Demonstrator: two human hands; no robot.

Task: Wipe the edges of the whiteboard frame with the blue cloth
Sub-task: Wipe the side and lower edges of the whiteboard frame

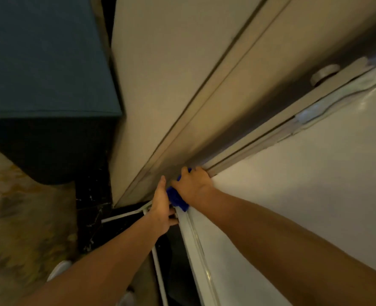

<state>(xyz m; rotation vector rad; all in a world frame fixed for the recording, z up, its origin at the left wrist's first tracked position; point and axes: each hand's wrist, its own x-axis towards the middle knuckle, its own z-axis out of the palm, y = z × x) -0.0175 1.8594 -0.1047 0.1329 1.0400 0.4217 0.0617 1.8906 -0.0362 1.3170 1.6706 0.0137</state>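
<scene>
Blue cloth (176, 198) pressed by our right hand (193, 184) onto the whiteboard frame (190, 228) corner; our left hand (161, 206) grips the frame edge, steadying it.

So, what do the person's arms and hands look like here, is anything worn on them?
Both forearms are bare as far as the view shows: no sleeves. The left hand and right hand wear no gloves. No watch, bracelet or ring is visible, though the picture is dim and blurred.

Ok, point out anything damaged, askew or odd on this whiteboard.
Along the whiteboard's upper frame edge, a clear film strip looks wrinkled and partly lifted. The picture is blurred, so damage is uncertain. Both hands work the corner: right hand pressing the blue cloth, left hand beside it.
</scene>
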